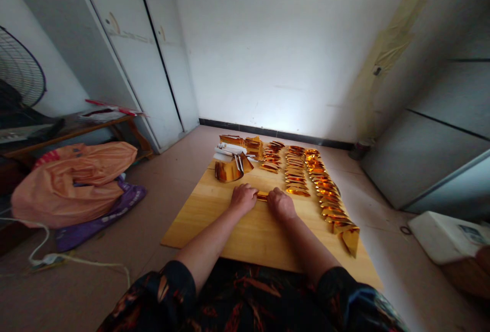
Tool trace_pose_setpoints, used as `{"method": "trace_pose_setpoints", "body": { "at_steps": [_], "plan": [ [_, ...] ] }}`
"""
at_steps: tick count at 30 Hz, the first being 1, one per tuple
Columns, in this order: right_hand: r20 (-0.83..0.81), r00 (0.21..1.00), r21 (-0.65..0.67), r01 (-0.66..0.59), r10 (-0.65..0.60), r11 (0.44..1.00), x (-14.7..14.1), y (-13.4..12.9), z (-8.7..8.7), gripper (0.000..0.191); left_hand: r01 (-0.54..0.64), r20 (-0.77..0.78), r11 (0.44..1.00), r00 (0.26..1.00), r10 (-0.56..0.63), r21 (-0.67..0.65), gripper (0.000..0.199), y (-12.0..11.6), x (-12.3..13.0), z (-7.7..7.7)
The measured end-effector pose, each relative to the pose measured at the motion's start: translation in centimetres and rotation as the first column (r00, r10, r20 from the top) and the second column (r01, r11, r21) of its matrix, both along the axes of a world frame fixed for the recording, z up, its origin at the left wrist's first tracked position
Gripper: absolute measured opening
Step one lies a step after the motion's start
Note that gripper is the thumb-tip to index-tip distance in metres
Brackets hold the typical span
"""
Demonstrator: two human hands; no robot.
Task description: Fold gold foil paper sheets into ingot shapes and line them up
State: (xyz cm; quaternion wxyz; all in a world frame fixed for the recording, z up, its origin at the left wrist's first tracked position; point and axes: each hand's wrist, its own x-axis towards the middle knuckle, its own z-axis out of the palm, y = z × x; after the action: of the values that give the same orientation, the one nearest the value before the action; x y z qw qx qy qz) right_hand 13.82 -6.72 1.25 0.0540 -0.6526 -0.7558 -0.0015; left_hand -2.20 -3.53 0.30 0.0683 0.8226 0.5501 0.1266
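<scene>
Between my two hands a narrow strip of shiny gold paper (262,196) lies low over the wooden board (214,214). My left hand (245,196) is closed on its left end, and my right hand (280,203) is closed on its right end. The fingertips are partly hidden under the knuckles. Just beyond my left hand stands a curved stack of gold sheets (228,170), beside white papers (230,149). To the right, folded gold pieces lie in rows: a short row (271,158), a middle row (296,171) and a long right row (327,189).
A loose gold piece (350,240) sticks out near the board's right edge. On the floor at left are an orange bag (72,184), a purple bag (103,214) and a cable (95,260). A white box (446,237) stands at right, and a wall rises behind the board.
</scene>
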Motion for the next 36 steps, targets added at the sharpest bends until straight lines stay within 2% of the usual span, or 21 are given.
{"method": "trace_pose_setpoints", "body": {
  "at_steps": [3,7,12,16,22,29,36],
  "plan": [
    [-0.04,0.999,0.013,0.0,0.0,1.0,0.1,-0.2,-0.4,0.03,-0.09,0.116,0.992,0.988,0.099,-0.084,0.033,-0.5,0.8,0.0],
    [-0.096,0.995,0.04,0.019,-0.015,0.999,0.2,-0.7,-0.6,0.031,-0.166,0.279,0.958,0.932,0.23,-0.234,0.041,-0.6,1.3,0.1],
    [-0.096,0.995,0.068,0.012,-0.005,0.998,-0.2,-0.9,-0.6,0.025,-0.167,0.417,0.935,0.861,0.292,-0.312,0.038,0.1,1.5,-0.7],
    [-0.032,0.999,0.091,-0.038,0.041,0.995,-0.6,-0.8,-0.7,0.023,-0.158,0.416,0.923,0.856,0.306,-0.352,0.039,0.3,1.8,-1.2],
    [0.015,0.996,0.11,-0.087,0.085,0.99,-0.6,-0.5,-1.2,0.022,-0.14,0.398,0.915,0.868,0.298,-0.379,0.038,0.2,1.6,-0.7],
    [-0.015,0.997,0.12,-0.067,0.069,0.991,-0.5,-0.3,-1.5,0.019,-0.077,0.423,0.885,0.857,0.294,-0.459,0.039,0.6,1.2,-0.6],
    [-0.067,0.992,0.138,-0.099,0.109,0.986,0.0,-0.2,-1.2,0.021,-0.064,0.429,0.861,0.847,0.314,-0.505,0.026,0.7,0.8,-0.4]
  ]
}}
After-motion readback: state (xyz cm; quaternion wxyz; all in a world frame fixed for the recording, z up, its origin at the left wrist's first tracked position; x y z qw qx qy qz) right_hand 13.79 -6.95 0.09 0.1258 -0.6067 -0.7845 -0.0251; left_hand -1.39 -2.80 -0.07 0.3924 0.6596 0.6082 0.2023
